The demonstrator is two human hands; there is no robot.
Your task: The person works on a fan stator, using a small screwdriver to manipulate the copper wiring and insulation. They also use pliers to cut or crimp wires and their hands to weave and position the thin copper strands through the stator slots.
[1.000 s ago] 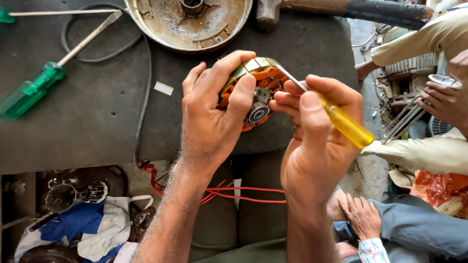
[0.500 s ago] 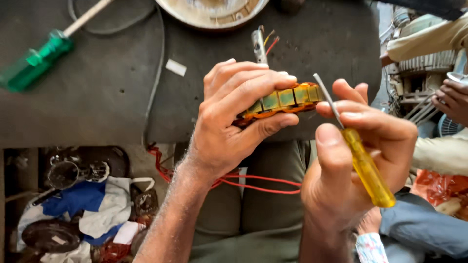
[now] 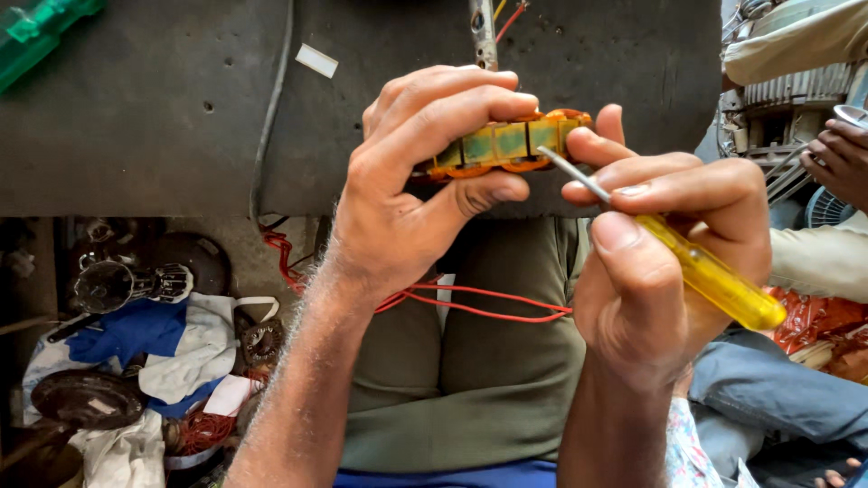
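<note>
The left hand (image 3: 407,199) is clamped around a motor stator (image 3: 506,145), edge-on above the dark workbench (image 3: 136,136), so its side is exposed. The right hand (image 3: 651,262) grips a yellow-handled screwdriver (image 3: 705,271), tip touching the stator. Red wires (image 3: 470,303) hang below.

You sit in a repair workshop: a grimy dark desk (image 3: 145,136), loose red wires (image 3: 488,307), motor parts (image 3: 127,285) and rags (image 3: 172,348) on the floor.
</note>
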